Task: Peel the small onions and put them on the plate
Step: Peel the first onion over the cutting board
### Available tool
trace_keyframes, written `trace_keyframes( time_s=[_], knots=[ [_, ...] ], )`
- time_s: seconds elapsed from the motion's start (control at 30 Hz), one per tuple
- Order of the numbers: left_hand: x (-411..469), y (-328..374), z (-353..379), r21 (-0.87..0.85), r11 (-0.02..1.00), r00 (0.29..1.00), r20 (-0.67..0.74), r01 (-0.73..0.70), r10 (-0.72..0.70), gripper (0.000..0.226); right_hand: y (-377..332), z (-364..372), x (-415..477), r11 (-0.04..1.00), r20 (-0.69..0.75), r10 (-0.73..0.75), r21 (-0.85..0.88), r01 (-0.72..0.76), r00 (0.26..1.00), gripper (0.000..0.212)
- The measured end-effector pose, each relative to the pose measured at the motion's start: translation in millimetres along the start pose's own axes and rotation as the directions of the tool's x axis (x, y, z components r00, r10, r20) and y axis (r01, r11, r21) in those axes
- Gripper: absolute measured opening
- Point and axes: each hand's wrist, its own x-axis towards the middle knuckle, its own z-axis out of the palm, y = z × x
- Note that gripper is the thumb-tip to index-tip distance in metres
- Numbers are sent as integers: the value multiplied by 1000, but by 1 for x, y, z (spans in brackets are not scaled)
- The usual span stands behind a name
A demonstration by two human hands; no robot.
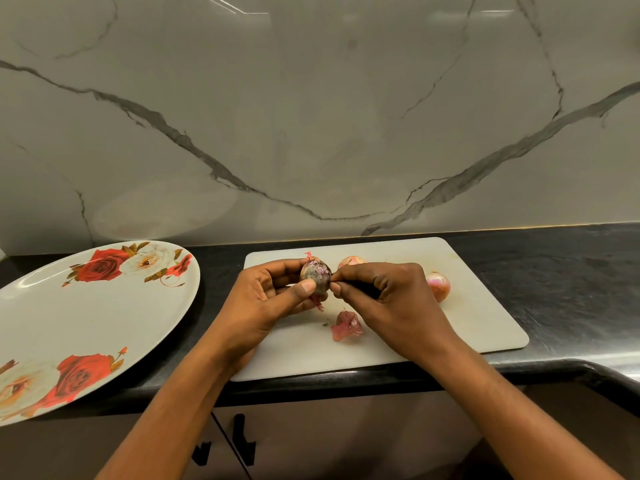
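- Left hand (273, 299): fingers and thumb clamped around a small onion (316, 276), held above the white cutting board (485, 327).
- Right hand (388, 296): thumb and forefinger pinched together on the onion's skin at its right side.
- Two more onions (439, 285) rest on the board; a loose peel (347, 326) lies below the hands.
- Floral plate (69, 323): left of the board, on the black counter (571, 271).

Behind your dark countertop (554, 271) stands a grey-veined marble wall (311, 116), glossy with light streaks; cabinet doors (311, 438) sit below.
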Motion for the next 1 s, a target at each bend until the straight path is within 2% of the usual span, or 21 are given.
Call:
trace_keyframes(
  time_s=[0.2,0.4,0.53,0.73,1.0],
  knots=[
    [2,-1,-1,15,1000,1000,-8,-5,5,42,1,-6,-6,997,98,78,-26,-75,992,13],
    [1,-1,-3,77,997,1000,5,-29,29,47,-4,-7,1,990,25,134,43,-135,991,18],
    [0,-2,-3,154,987,998,26,-54,51,48,-4,-1,7,978,-9,194,83,-192,981,32],
    [-1,-4,-4,201,977,997,42,-68,61,53,-1,4,15,960,41,221,169,-225,974,18],
    [0,-7,-6,168,982,996,48,-88,81,52,2,10,15,977,-43,181,120,-175,983,13]
  ],
)
